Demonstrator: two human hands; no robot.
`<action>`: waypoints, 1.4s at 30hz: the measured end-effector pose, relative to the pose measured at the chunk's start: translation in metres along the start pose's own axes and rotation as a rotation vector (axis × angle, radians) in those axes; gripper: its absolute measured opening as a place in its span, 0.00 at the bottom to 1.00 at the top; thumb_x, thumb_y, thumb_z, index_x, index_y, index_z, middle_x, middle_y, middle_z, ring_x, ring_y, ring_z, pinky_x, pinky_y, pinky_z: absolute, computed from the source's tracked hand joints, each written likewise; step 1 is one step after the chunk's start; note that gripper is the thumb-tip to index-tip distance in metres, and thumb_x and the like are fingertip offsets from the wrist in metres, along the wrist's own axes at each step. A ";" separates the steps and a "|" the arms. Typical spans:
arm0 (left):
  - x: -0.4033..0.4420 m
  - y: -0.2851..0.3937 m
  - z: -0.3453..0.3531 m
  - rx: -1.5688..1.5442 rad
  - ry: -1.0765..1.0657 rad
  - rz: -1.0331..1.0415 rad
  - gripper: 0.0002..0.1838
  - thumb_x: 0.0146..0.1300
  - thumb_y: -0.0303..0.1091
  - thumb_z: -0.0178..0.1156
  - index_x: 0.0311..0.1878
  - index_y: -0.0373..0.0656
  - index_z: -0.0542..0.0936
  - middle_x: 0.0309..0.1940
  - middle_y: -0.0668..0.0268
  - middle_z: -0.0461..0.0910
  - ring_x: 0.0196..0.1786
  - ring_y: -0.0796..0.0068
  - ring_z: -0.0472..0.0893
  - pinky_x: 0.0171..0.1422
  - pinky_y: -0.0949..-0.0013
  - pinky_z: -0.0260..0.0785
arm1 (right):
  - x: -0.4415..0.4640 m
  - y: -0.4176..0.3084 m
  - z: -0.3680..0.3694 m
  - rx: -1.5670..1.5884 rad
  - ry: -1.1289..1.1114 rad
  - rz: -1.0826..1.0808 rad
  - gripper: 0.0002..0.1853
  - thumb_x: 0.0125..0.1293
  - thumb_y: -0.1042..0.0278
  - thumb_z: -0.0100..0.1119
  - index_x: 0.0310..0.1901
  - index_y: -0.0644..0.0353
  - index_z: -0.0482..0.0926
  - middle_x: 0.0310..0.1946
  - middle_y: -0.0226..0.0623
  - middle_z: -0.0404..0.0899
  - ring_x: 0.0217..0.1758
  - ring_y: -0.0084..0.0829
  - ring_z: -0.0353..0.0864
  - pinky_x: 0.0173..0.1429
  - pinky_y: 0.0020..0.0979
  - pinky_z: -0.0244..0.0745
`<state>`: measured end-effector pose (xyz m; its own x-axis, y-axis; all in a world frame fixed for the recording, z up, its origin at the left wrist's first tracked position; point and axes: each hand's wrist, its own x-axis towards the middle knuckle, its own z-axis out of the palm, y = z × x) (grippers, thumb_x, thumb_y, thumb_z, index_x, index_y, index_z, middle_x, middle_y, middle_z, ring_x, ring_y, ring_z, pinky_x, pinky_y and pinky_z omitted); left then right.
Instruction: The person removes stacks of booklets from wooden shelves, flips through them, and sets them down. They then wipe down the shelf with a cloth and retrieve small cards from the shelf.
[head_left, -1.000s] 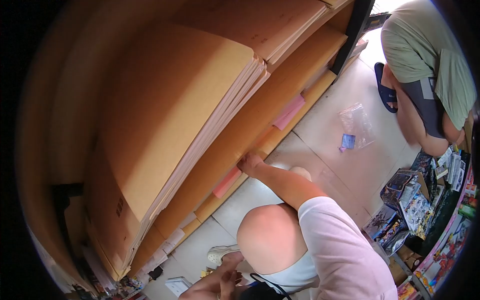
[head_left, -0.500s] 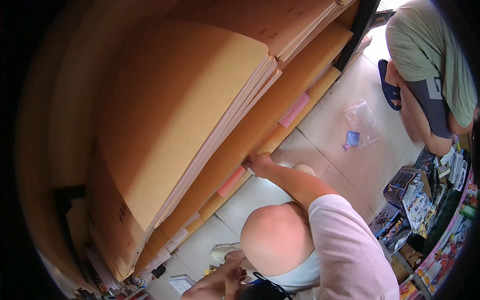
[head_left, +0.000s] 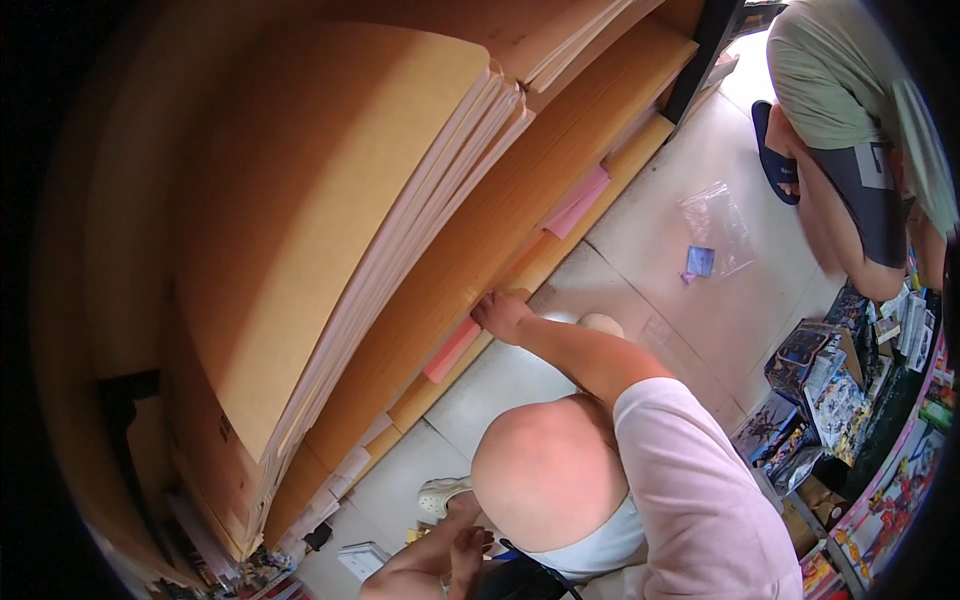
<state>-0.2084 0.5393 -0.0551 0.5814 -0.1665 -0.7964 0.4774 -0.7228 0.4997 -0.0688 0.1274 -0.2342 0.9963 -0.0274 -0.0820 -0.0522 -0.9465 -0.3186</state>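
My right hand (head_left: pixel 503 314) reaches to the front of the low wooden shelf (head_left: pixel 480 235). Its fingers bend in at the shelf's lower edge, right beside a pink paper piece (head_left: pixel 452 350). What the fingertips hold, if anything, is hidden. Low by my leg, my left hand (head_left: pixel 468 553) is closed, its fingers curled in, and I cannot make out anything in them. A thick stack of large tan paper sheets (head_left: pixel 340 170) stands above the shelf, with its layered edges facing me. My bare knee (head_left: pixel 550 470) is bent under my right arm.
Another person (head_left: pixel 850 150) crouches at the upper right in dark slippers. A clear plastic bag (head_left: pixel 720 225) and a small blue packet (head_left: pixel 700 262) lie on the tiles. Colourful printed packages (head_left: pixel 835 400) are piled at the right. Another pink paper (head_left: pixel 577 202) sticks out along the shelf.
My right hand has shifted slightly left and up along the shelf edge, and more of its fingers show. The view has moved a little. My left hand stays low by my leg.
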 end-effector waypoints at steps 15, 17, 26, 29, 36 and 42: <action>0.005 -0.002 -0.004 0.041 -0.026 0.026 0.12 0.64 0.33 0.49 0.44 0.32 0.71 0.34 0.58 0.78 0.37 0.70 0.79 0.39 0.69 0.74 | -0.018 -0.001 -0.038 0.073 -0.222 0.075 0.28 0.58 0.64 0.48 0.62 0.54 0.59 0.67 0.37 0.50 0.45 0.43 0.76 0.38 0.42 0.76; 0.006 -0.005 -0.003 0.010 -0.034 -0.002 0.12 0.64 0.33 0.49 0.44 0.32 0.71 0.34 0.58 0.78 0.37 0.70 0.79 0.39 0.69 0.74 | -0.028 -0.003 -0.007 0.154 -0.144 0.154 0.30 0.58 0.67 0.48 0.63 0.56 0.56 0.68 0.41 0.46 0.38 0.44 0.79 0.38 0.40 0.76; -0.003 0.016 0.010 0.091 -0.040 -0.036 0.17 0.58 0.30 0.53 0.50 0.32 0.71 0.46 0.55 0.76 0.48 0.65 0.76 0.53 0.68 0.68 | -0.047 -0.002 -0.012 0.141 -0.028 -0.011 0.31 0.54 0.71 0.49 0.62 0.58 0.59 0.66 0.42 0.49 0.52 0.39 0.73 0.43 0.38 0.75; 0.003 -0.003 0.001 0.331 -0.105 0.288 0.13 0.62 0.33 0.51 0.43 0.32 0.72 0.35 0.58 0.78 0.37 0.70 0.78 0.41 0.70 0.73 | -0.010 -0.006 -0.006 0.065 -0.105 0.035 0.30 0.55 0.67 0.52 0.62 0.50 0.60 0.65 0.35 0.55 0.54 0.41 0.71 0.38 0.46 0.75; -0.005 0.015 0.002 0.451 -0.113 0.257 0.14 0.64 0.36 0.50 0.43 0.32 0.73 0.33 0.59 0.79 0.36 0.70 0.79 0.40 0.70 0.74 | 0.044 0.005 -0.020 0.302 -0.582 0.317 0.33 0.54 0.64 0.56 0.63 0.43 0.59 0.66 0.29 0.52 0.49 0.43 0.75 0.29 0.48 0.76; 0.003 0.019 0.006 0.292 -0.083 0.180 0.14 0.64 0.35 0.49 0.44 0.32 0.72 0.34 0.59 0.78 0.37 0.70 0.79 0.40 0.70 0.74 | -0.035 0.000 -0.028 0.046 -0.300 0.168 0.34 0.57 0.69 0.50 0.66 0.49 0.52 0.69 0.39 0.41 0.42 0.40 0.79 0.36 0.38 0.76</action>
<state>-0.2018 0.5208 -0.0497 0.5780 -0.3538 -0.7353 0.1565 -0.8363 0.5254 -0.1021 0.1190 -0.2045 0.9092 -0.0794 -0.4087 -0.2238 -0.9209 -0.3191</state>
